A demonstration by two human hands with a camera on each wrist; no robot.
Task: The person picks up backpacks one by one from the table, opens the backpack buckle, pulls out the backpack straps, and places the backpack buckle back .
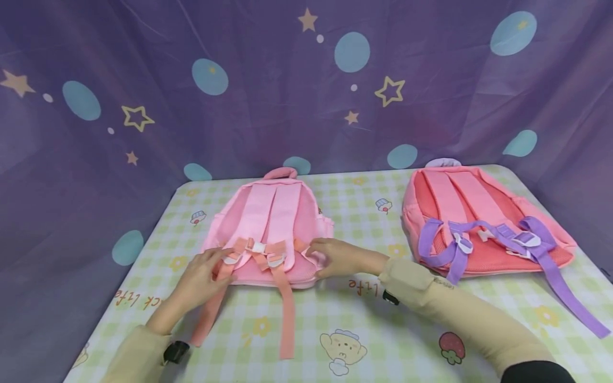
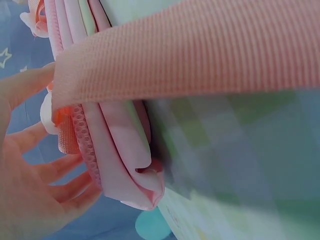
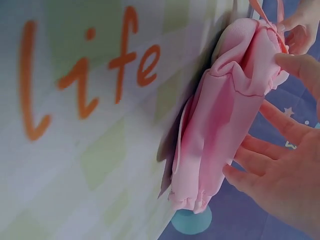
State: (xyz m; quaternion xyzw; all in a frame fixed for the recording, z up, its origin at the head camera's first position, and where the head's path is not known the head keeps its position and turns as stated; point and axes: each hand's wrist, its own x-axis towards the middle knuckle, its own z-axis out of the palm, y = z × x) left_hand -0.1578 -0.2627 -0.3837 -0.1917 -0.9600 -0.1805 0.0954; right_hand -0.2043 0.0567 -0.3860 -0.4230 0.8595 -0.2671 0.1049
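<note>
In the head view, a table wears a checked cloth (image 1: 364, 314) in pale green and white, printed with flowers, cupcakes, a strawberry, a cartoon animal and orange lettering that includes "life". Its visible far corners are rounded. A purple backdrop (image 1: 273, 106) rises behind it and runs down the left side, with blue-green ovals, white dots and stars, some solid, some outlined. The pink bag (image 1: 270, 223) lies left of centre, strap side up, handle toward the backdrop, its orange straps (image 1: 286, 319) trailing onto the cloth. The left hand (image 1: 203, 274) is at its lower left corner by a buckle, the right hand (image 1: 337, 257) at its lower right side. Well apart, at the right, lies a coral bag (image 1: 479, 223) with purple straps (image 1: 565, 295).

In the left wrist view, an orange strap crosses in front of the bag's side. The left fingers are spread, with some tips against the bag; the strap hides the thumb's tip. Cloth fills the right, backdrop the lower left.

In the right wrist view, the right fingers are spread and nearly straight, touching the pink bag's side. "Life" stands large on the cloth; the backdrop shows beyond.
</note>
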